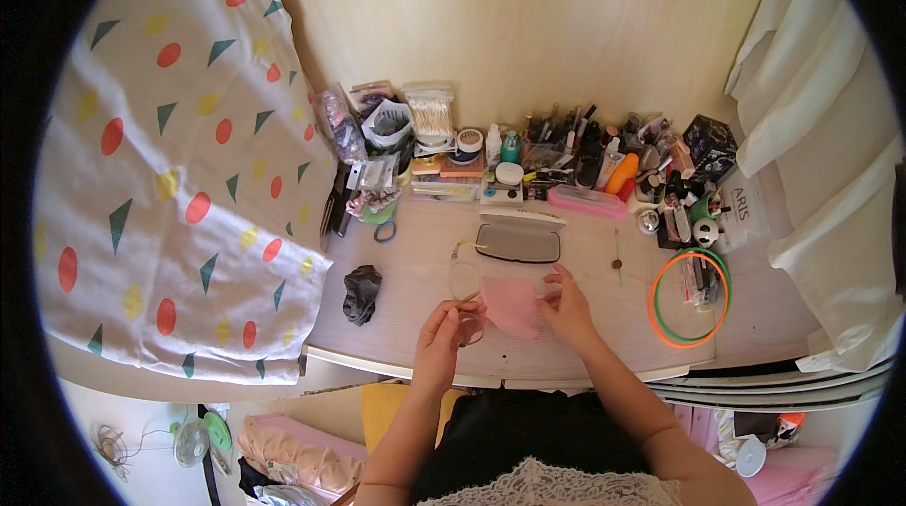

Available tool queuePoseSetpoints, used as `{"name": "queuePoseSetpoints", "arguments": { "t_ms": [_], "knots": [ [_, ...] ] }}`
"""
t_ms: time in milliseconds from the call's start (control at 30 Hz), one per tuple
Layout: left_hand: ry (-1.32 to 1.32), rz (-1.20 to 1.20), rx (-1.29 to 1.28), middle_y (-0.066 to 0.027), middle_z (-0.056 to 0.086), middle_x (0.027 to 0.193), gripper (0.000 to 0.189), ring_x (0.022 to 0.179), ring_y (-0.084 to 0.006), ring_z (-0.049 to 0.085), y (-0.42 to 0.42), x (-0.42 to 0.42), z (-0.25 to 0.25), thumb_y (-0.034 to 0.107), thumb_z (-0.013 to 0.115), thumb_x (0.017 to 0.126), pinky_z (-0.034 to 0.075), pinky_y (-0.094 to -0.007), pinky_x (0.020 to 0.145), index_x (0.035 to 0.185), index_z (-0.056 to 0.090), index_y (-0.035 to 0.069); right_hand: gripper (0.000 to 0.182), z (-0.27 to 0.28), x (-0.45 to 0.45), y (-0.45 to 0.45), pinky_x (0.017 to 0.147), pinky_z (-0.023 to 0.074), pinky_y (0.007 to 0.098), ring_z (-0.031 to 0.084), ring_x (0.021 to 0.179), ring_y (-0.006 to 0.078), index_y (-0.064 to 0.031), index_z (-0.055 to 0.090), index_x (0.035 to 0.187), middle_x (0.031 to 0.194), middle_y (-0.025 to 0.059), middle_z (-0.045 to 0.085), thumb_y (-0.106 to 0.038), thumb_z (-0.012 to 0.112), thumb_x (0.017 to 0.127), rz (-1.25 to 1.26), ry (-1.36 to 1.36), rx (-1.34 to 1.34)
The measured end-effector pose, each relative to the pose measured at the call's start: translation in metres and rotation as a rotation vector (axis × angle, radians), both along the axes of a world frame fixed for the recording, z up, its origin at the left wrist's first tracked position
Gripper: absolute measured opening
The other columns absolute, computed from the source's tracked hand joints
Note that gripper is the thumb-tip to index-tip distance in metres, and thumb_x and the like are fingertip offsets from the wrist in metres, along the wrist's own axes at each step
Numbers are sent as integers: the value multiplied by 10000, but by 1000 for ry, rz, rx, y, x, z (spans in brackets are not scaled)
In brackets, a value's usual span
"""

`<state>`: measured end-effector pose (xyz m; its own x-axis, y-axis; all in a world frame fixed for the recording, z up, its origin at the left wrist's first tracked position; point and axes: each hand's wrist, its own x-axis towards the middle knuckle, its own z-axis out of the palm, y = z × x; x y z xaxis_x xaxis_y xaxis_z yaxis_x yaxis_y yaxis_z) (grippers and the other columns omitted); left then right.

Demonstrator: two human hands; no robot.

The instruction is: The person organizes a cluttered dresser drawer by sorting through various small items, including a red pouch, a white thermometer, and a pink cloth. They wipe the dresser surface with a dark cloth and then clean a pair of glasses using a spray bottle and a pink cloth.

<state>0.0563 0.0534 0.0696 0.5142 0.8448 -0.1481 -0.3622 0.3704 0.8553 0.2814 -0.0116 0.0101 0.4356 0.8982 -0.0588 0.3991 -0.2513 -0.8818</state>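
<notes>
My left hand [442, 339] holds a pair of thin-framed eyeglasses [472, 330] by the frame, with a round lens showing below the fingers. Flat on the desk, between my two hands, lies a pink cloth [511, 304]. At the cloth's right edge is my right hand [568, 304], its fingers bent; whether they pinch anything is too small to tell. Behind the cloth stands an open eyeglasses case [520, 244] with a grey lining and a pale lid. A thin clear loop [464, 281] with a yellow tie lies left of the case.
Cosmetics, a cotton swab pack [429, 113] and a pink case [587, 202] line the desk's back. A crumpled black item [362, 295] lies left; orange and green rings [655, 322] lie right. Patterned cloth [184, 187] hangs left, a white curtain [814, 102] right.
</notes>
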Motion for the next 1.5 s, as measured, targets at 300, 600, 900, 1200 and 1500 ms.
{"name": "queuePoseSetpoints", "arguments": {
  "t_ms": [300, 600, 900, 1200, 1500],
  "knots": [
    [-140, -25, -87, -90, 608, 1053, 227, 929, -228, 596, 9, 2, 9, 264, 495, 967, 476, -394, 812, 1014, 580, 58, 350, 7, -19, 4, 815, 499, 373, 569, 966, 289, -115, 636, 1101, 1060, 102, 603, -185, 679, 761, 336, -481, 180],
    [126, -22, -26, -86, 626, 1003, 227, 886, -201, 629, 28, 10, 49, 254, 476, 968, 518, -312, 659, 955, 585, 55, 203, 25, 0, 29, 682, 516, 296, 634, 730, 196, -91, 630, 1016, 867, 72, 673, -66, 599, 817, 89, 56, -12],
    [140, -174, -59, -86, 650, 983, 285, 855, -176, 630, 57, 19, 52, 306, 459, 972, 492, -280, 587, 958, 606, 62, 247, 20, 22, 43, 656, 496, 243, 616, 761, 128, -71, 647, 1054, 873, 58, 662, -67, 614, 809, 79, 539, 146],
    [103, 37, 18, -56, 644, 1051, 239, 943, -163, 621, 69, 27, 32, 289, 466, 986, 533, -360, 755, 996, 602, 93, 315, 73, 18, 54, 905, 448, 391, 536, 1034, 306, -110, 684, 1045, 1043, 95, 620, -146, 707, 733, 337, -322, 179],
    [188, 49, 34, -32, 644, 1060, 229, 940, -135, 616, 101, 59, 26, 282, 478, 985, 526, -336, 771, 977, 617, 100, 325, 91, 50, 199, 896, 400, 424, 485, 1091, 282, -85, 661, 1018, 1095, 62, 583, -151, 751, 713, -40, -801, 395]
  ]
}}
